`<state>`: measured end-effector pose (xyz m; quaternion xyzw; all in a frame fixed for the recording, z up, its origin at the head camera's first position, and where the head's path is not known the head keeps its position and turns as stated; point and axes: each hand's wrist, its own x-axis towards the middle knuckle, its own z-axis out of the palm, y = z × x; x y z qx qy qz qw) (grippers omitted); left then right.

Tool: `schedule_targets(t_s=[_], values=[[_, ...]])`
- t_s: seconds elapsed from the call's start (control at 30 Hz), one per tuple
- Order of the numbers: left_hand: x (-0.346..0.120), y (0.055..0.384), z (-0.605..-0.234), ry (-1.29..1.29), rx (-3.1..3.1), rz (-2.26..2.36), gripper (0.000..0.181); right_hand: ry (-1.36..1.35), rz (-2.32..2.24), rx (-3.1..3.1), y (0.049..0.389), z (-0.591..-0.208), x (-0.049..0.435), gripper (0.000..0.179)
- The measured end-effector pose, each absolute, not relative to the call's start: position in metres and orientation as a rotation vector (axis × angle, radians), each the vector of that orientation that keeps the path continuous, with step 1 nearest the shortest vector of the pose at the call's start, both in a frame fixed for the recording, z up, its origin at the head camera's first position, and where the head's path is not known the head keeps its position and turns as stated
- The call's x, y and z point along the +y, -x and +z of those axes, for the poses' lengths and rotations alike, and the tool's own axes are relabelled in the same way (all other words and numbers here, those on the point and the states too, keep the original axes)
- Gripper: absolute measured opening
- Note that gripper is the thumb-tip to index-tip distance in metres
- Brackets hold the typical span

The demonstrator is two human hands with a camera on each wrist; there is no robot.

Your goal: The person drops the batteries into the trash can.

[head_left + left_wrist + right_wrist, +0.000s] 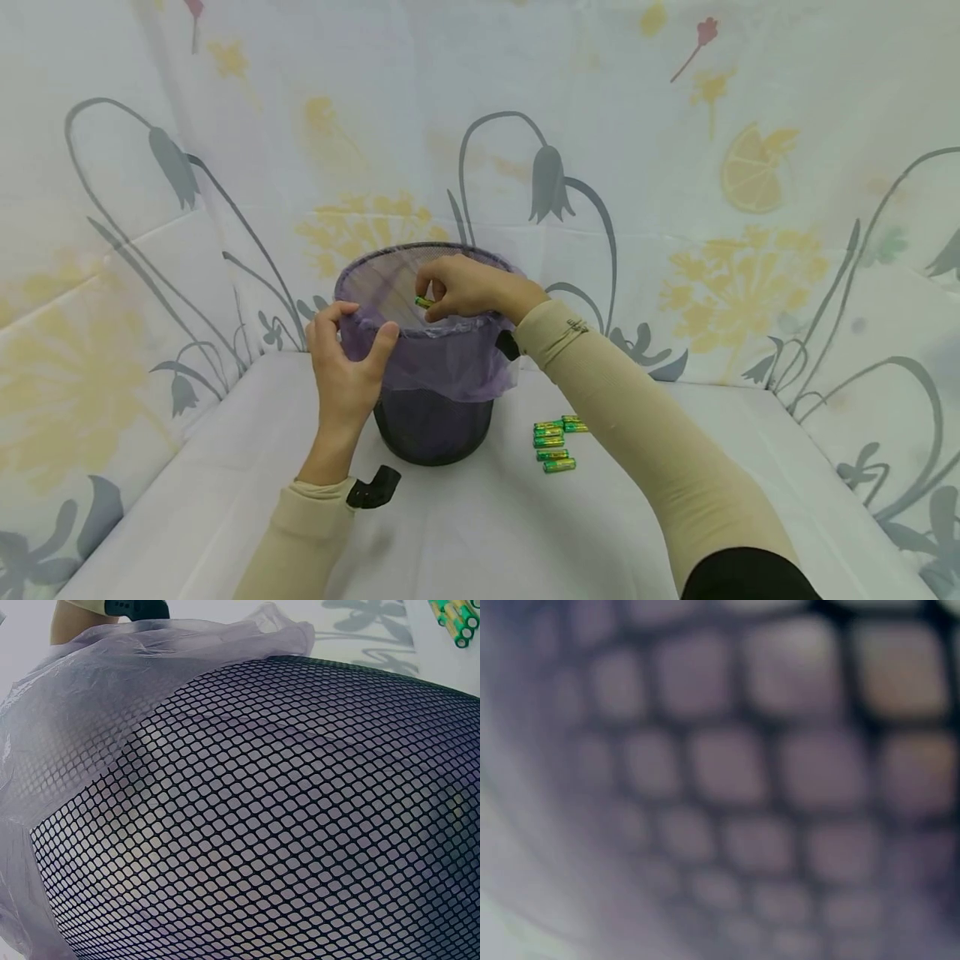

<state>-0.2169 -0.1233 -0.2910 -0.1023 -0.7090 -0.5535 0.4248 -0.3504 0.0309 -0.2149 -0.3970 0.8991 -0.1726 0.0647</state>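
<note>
- Right hand [467,287] pinches a green battery [423,302], long axis nearly level, over the mesh wastebasket [433,429].
- Left hand [347,367] touches it, thumb and fingers apart.

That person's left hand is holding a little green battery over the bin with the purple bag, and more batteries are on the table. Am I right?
Not quite: the right hand holds the little green battery over the bin with the purple bag. The head view shows it. More batteries are indeed on the table.
</note>
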Motion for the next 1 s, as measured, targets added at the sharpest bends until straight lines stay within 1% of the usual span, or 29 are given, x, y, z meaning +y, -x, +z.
schedule_targets(t_s=[0.13, 0.37, 0.7, 0.87, 1.0], values=[[-0.125, 0.217, -0.292, 0.259, -1.775, -1.387, 0.047, 1.203, -0.515, 2.721, 0.35, -0.215, 0.03, 0.032], [-0.125, 0.217, -0.29, 0.256, -1.773, -1.403, 0.046, 1.184, -0.494, 2.736, 0.348, -0.212, 0.029, 0.04], [-0.123, 0.216, -0.291, 0.253, -1.773, -1.398, 0.046, 1.228, -0.558, 2.793, 0.346, -0.209, 0.037, 0.034], [-0.123, 0.215, -0.29, 0.25, -1.775, -1.392, 0.046, 1.317, -0.653, 2.873, 0.34, -0.202, 0.054, 0.033], [-0.124, 0.213, -0.29, 0.247, -1.764, -1.393, 0.047, 1.426, -0.727, 2.92, 0.33, -0.194, 0.07, 0.028]])
